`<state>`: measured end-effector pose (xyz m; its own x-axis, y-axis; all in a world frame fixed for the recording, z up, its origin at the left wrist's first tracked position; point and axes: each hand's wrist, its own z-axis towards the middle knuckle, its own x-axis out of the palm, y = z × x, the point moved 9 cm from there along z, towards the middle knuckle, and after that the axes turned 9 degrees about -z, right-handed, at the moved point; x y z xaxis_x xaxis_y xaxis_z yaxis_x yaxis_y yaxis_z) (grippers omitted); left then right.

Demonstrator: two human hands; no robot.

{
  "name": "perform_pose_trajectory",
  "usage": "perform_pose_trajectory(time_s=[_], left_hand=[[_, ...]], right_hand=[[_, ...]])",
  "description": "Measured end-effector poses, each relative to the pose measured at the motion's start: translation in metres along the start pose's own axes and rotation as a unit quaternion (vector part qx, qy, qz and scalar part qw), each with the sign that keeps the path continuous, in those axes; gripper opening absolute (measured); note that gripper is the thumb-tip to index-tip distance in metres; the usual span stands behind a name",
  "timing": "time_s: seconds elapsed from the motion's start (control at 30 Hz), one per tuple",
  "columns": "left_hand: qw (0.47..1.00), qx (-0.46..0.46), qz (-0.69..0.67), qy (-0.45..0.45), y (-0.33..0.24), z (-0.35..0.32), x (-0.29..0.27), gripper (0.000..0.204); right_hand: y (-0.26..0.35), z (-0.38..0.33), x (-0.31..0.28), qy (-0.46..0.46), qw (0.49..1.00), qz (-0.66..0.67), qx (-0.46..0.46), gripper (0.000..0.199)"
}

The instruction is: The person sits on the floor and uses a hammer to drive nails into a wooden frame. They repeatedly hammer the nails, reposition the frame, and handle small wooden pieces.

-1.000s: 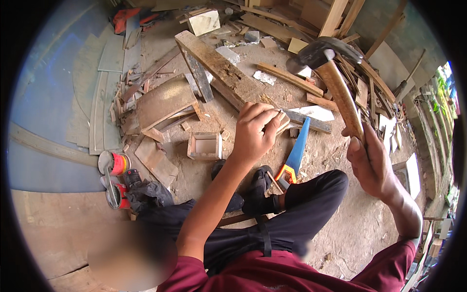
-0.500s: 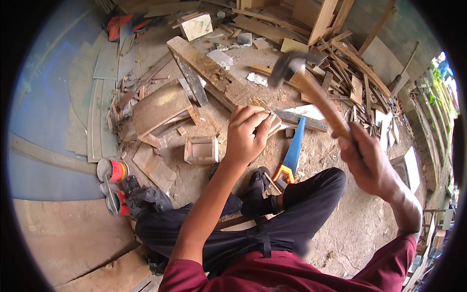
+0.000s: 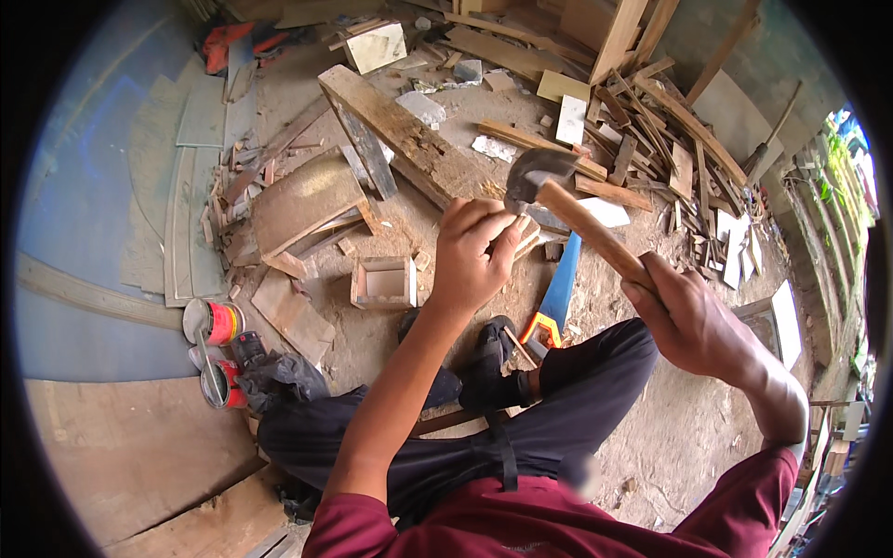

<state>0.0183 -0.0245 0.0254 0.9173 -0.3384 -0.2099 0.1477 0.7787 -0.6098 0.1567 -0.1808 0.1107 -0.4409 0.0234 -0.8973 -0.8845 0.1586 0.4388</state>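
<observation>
Your hammer's [image 3: 595,229] head sits just beside your left hand [image 3: 476,256], fingers grasping a wooden block [image 3: 528,240] near the plank's [image 3: 395,112] near end; your right hand [image 3: 693,316] clenches the handle, open floor [image 3: 665,446] below.

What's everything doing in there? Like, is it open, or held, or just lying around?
Hammer: held, head close by the left hand
Right hand: closed around the handle
Left hand: fingers curled shut by a pale wood piece; anything pinched is too small to tell
Blue saw: not held
Small wooden box: open-faced
Long wooden beam: worn and chipped on top
Black bag: crumpled
</observation>
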Motion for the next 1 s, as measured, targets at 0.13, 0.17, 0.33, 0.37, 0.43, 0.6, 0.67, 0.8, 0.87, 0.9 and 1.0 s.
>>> perform_pose_trajectory(time_s=[0.13, 0.17, 0.33, 0.37, 0.43, 0.6, 0.67, 0.8, 0.87, 0.9, 1.0], left_hand=[[1.000, 0.002, -0.003, -0.006, -0.002, 0.001, -0.001, 0.010], [1.000, 0.012, 0.001, 0.000, -0.002, 0.004, 0.000, 0.010], [1.000, 0.003, 0.002, -0.008, 0.000, -0.002, -0.003, 0.010], [1.000, 0.000, 0.000, -0.005, 0.000, -0.002, -0.001, 0.010], [1.000, 0.004, 0.004, -0.006, 0.000, 0.000, -0.001, 0.010], [1.000, 0.005, 0.010, 0.009, -0.003, 0.001, 0.000, 0.010], [1.000, 0.003, 0.012, 0.011, -0.004, 0.000, -0.003, 0.010], [0.977, -0.042, -0.196, 0.069, 0.007, 0.012, -0.010, 0.025], [0.987, 0.024, -0.074, 0.139, -0.011, 0.025, -0.026, 0.061], [0.982, 0.084, 0.001, 0.172, -0.019, 0.030, -0.023, 0.076], [0.934, 0.164, 0.114, 0.297, -0.013, 0.036, 0.010, 0.105]], right_hand=[[0.008, 0.000, -0.012, -0.026, 1.000, 0.014, 0.000, 0.015], [0.006, 0.000, -0.013, -0.051, 0.998, 0.044, 0.015, 0.015], [0.002, 0.003, 0.004, 0.085, 0.994, -0.066, 0.006, 0.027], [0.002, 0.002, -0.001, 0.054, 0.998, -0.038, 0.013, 0.027], [0.002, -0.002, -0.009, -0.007, 0.999, 0.018, 0.026, 0.027], [0.005, -0.003, -0.003, -0.001, 1.000, -0.017, -0.020, 0.017], [0.003, -0.001, -0.004, 0.018, 1.000, -0.010, 0.013, 0.017], [-0.037, -0.014, 0.010, -0.067, 0.987, 0.137, 0.057, 0.024], [-0.043, -0.021, 0.032, -0.045, 0.960, 0.249, 0.117, 0.032], [-0.045, -0.025, 0.044, -0.050, 0.947, 0.291, 0.129, 0.034], [-0.061, -0.040, 0.088, -0.076, 0.887, 0.417, 0.183, 0.035]])
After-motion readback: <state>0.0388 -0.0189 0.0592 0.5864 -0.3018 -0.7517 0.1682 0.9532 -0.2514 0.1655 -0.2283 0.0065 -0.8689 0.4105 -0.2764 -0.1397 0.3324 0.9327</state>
